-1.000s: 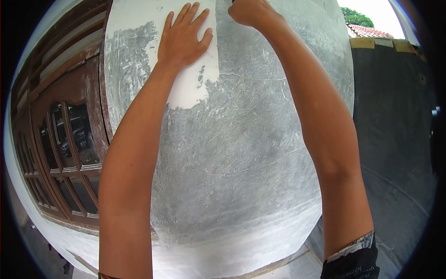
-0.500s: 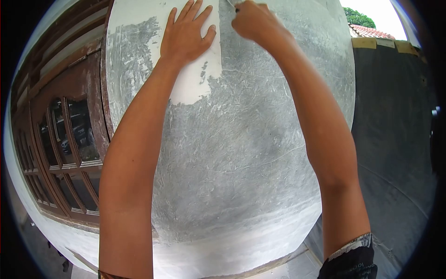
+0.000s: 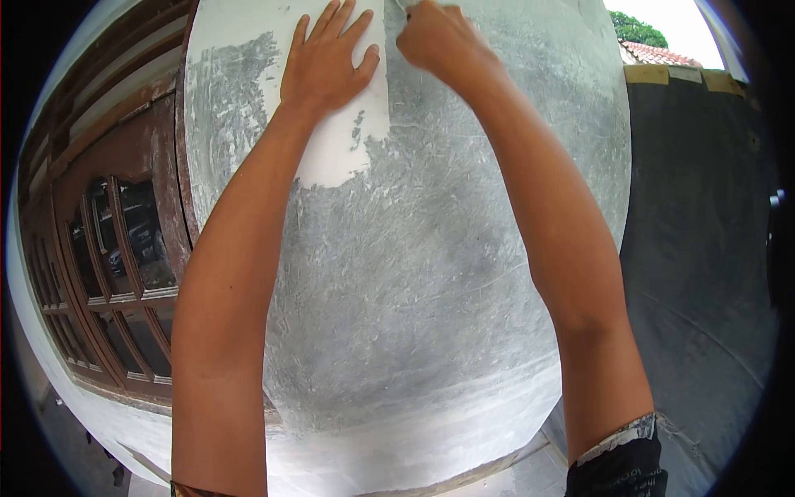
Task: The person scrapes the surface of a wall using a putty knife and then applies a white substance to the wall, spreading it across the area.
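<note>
Coating [image 3: 331, 164], white, lies beneath my spread left hand [image 3: 325, 70] at eleven o'clock; past its straight edge [image 3: 387, 103], my right grip [image 3: 437, 40] clenches a half-hidden tool [image 3: 407, 12] at twelve; grey wall [image 3: 406, 273] stretches to six.

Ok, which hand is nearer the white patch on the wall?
Left. The left hand is spread against the white patch; the right hand is a fist, just right of its straight edge, over grey wall.

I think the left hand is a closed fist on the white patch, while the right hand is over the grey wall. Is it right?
Not quite: in the head view, the left hand is spread open on the white patch, not closed. The rest holds.
</note>
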Available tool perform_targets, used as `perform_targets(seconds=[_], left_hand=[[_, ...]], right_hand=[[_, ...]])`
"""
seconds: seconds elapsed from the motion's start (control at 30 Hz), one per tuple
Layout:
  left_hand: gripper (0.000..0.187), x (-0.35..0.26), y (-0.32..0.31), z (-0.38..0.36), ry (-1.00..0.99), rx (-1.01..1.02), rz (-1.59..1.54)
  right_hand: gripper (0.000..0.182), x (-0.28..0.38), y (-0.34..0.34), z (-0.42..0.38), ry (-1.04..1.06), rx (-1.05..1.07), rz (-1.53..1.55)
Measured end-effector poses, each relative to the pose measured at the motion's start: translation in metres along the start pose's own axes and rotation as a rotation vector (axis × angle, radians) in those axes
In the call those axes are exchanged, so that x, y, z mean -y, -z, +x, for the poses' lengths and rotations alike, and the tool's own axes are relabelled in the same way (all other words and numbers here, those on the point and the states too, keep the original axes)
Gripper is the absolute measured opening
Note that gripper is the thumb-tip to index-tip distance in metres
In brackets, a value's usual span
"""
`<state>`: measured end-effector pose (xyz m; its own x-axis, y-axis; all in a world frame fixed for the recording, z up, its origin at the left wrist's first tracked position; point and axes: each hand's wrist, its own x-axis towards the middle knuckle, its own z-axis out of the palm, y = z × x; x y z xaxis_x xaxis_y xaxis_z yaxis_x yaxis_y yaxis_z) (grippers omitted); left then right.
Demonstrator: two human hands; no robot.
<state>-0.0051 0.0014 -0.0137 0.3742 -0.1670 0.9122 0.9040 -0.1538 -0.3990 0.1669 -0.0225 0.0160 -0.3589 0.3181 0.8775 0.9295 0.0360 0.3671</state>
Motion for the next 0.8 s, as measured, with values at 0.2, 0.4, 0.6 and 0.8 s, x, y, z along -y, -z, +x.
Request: perform_targets(seconds=[0.2, 0.4, 0.6, 0.8], left_hand=[[0.058, 0.004, -0.007, -0.002, -0.013, -0.028, -0.003], [0.057, 0.003, 0.002, 0.000, -0.009, -0.019, -0.043], [0.057, 0.003, -0.002, -0.002, -0.007, -0.020, -0.031], [0.058, 0.001, 0.001, 0.000, 0.005, -0.015, -0.042]], right_hand=[[0.034, -0.001, 0.055, -0.023, -0.302, -0.018, 0.815], [0.037, 0.025, 0.036, -0.054, -0.349, -0.145, 0.651], [0.044, -0.012, -0.001, 0.007, -0.159, -0.214, 0.550], [0.048, 0.014, 0.015, -0.039, -0.313, -0.211, 0.552]])
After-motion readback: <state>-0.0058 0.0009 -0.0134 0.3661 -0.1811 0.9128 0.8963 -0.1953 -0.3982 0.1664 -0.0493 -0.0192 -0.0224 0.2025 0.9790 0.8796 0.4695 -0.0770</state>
